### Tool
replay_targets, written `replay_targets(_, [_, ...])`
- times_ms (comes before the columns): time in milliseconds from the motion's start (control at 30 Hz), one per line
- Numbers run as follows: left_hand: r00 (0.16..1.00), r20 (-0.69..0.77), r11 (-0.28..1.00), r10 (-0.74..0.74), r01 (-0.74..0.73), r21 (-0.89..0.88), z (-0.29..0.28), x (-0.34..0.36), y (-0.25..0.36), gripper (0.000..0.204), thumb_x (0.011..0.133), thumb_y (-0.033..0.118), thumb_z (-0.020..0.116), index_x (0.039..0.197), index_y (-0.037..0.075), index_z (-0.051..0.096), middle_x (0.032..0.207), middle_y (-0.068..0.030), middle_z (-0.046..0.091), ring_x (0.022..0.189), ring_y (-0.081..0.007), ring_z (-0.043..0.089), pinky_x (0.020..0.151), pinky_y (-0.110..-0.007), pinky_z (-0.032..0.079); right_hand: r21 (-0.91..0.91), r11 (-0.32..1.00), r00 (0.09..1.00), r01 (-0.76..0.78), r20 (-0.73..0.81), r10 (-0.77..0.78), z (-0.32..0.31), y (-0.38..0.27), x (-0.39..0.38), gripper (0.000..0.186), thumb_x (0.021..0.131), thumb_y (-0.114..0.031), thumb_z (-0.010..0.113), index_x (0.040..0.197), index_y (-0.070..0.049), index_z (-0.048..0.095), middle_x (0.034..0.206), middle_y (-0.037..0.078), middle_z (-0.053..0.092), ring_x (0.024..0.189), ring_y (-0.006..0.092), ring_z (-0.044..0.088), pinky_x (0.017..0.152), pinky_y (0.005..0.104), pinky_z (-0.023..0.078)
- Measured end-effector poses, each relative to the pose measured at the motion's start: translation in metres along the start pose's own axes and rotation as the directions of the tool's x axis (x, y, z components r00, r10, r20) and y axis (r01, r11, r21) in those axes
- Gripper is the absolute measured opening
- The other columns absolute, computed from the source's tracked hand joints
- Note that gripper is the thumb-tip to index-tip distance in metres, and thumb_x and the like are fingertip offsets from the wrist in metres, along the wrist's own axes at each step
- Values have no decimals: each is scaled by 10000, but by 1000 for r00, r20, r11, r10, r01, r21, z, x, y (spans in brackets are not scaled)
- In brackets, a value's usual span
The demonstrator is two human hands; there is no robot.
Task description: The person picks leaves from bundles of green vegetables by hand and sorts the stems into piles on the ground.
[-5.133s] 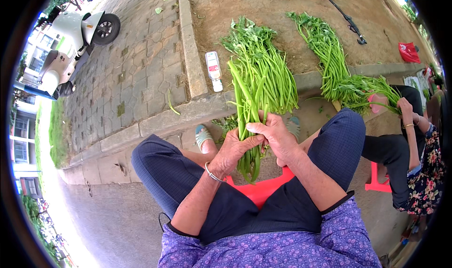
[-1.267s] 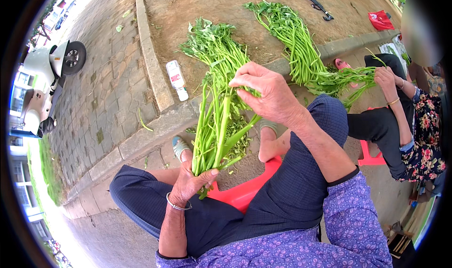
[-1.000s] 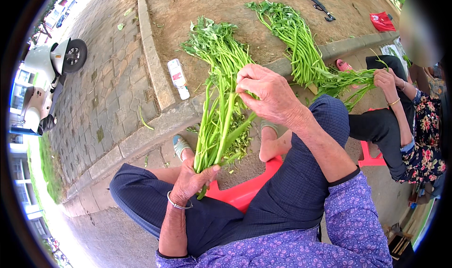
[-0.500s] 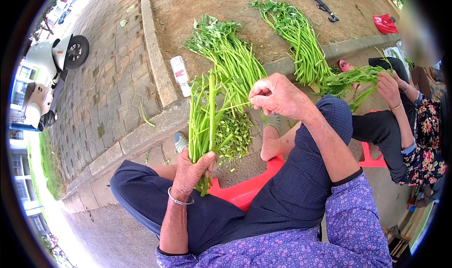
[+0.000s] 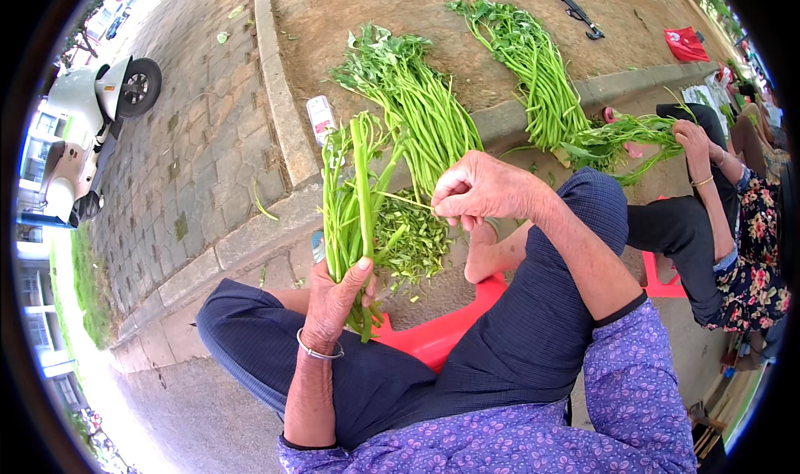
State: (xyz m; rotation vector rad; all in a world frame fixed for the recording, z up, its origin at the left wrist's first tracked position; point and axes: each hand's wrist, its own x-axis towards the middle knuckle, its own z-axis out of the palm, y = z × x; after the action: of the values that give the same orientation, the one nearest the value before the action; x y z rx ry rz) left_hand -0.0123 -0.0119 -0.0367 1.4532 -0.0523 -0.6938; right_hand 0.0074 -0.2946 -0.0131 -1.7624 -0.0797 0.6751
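Note:
My left hand [image 5: 335, 301], with a silver bangle at its wrist, is closed round an upright bunch of long-stemmed leafy greens [image 5: 346, 216] above my lap. One pale, thicker stem stands up along the bunch. To its right, my right hand [image 5: 492, 189] pinches the end of a thin green stem [image 5: 407, 200] that stretches across to the bunch. Beneath lies a heap of short plucked green bits [image 5: 417, 242] on the ground between my feet. Beyond my hands, a large bundle of greens [image 5: 425, 107] rests across the kerb, leaves pointing away.
Another bundle of greens [image 5: 542, 82] lies farther right. A co-worker's hand [image 5: 693, 147] holds greens at the right. A white bottle-like container [image 5: 320, 119] stands by the kerb [image 5: 287, 137]. A red stool [image 5: 442, 328] is under me. A scooter [image 5: 92, 116] is parked at left.
My right hand has moved slightly down and left, still pinching the thin stem. The bunch in my left hand has shifted a little left and tilted.

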Motion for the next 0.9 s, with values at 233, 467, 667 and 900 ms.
replay_targets(233, [996,-36,996,87,-88,-27,0,-1,0,324,906,314,633,1023,16,584,603,-25,537,491,-93,474,490,-250,400,-253,962,974,102,-172,-149,8,2,3,127,792,-83,605,760,34,641,639,35,621,558,66,551,519,236,454])
replay_targets(467, [994,-40,994,105,-104,26,-3,-4,-2,260,904,272,640,920,25,560,579,-16,526,482,-88,480,474,-246,410,-164,961,857,223,-437,-273,10,3,4,140,756,-106,601,701,21,616,589,32,585,553,58,501,500,261,410])
replay_targets(667, [999,-6,997,42,-42,66,1,-4,-11,194,880,148,673,979,22,564,662,-1,557,511,-68,502,457,-224,405,87,947,827,310,-515,-223,2,3,1,137,792,-80,563,690,-7,619,590,-26,562,542,18,459,474,205,363])
replay_targets(900, [998,-50,985,39,-30,171,-1,-9,-9,238,878,167,681,1040,15,595,720,8,558,586,-57,495,537,-222,419,67,978,858,199,-494,-140,-19,0,-15,195,846,-102,529,736,-9,660,633,11,624,481,32,458,435,214,369])
